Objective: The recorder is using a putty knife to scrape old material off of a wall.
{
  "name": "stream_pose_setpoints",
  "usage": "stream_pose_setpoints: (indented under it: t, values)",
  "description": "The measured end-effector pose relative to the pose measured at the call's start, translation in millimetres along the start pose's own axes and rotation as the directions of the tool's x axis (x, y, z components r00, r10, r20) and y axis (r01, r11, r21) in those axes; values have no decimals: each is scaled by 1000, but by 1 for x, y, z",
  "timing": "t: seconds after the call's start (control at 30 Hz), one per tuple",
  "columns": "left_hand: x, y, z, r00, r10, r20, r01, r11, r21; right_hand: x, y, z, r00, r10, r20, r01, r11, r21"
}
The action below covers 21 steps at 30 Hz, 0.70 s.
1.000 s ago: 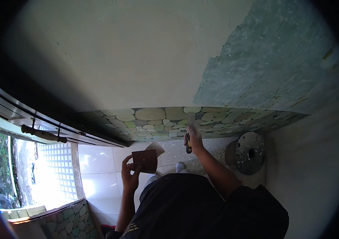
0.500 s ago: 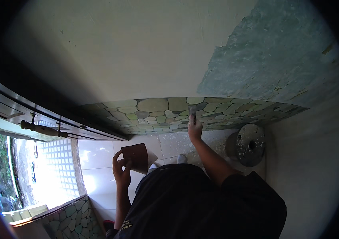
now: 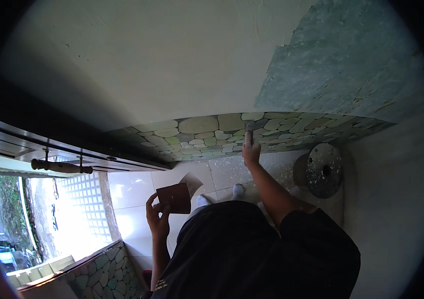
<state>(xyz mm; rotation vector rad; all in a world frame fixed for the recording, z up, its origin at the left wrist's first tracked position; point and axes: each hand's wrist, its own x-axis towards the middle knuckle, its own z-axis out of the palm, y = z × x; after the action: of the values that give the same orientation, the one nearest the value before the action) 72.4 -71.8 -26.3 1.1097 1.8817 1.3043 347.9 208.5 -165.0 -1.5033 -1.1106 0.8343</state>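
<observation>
My left hand [image 3: 157, 217] grips a curved reddish-brown sheet, which looks like sandpaper [image 3: 176, 199], at its left edge. A pale corner [image 3: 193, 182] sticks out at the sheet's right. My right hand [image 3: 251, 152] is stretched forward, closed on a small grey flat scraper [image 3: 249, 128]. The scraper lies over the band of stone-patterned facing [image 3: 198, 124] low on the wall; whether its edge touches cannot be made out. Above that band the wall [image 3: 172, 70] is cream, with a rough grey-green patch [image 3: 331, 65] to the right.
A round spool-like drum [image 3: 316, 174], spattered white, stands on the right. At left is a dark door [image 3: 10, 137] with a bar handle [image 3: 62, 166], beside a bright opening. White specks dot the tiled floor [image 3: 222, 169]. Lower left has another stone-patterned surface [image 3: 103, 276].
The view has shifted a little, so most things sit slightly elsewhere. The brown sheet has turned in my left hand, baring more of its pale corner. My right hand keeps the scraper at the stone band.
</observation>
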Motion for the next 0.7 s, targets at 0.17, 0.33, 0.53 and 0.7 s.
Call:
stream_pose_setpoints:
  t: [0.17, 0.33, 0.53, 0.7]
  values:
    - [1, 32, -3, 1000, -29, 11, 28, 996, 90, 27, -33, 12, 999, -42, 23, 38, 989, 143]
    - [-1, 11, -5, 997, -75, -18, 74, 993, -90, 1, -33, 7, 980, 170, 104, -189, 958, 216]
    - [3, 17, -2, 995, -103, -11, 100, 987, -128, 9, -45, 5, 981, 165, 98, -182, 962, 205]
    - [5, 13, 0, 995, -93, 29, 95, 992, -84, 15, -54, 3, 987, 97, 126, -129, 954, 272]
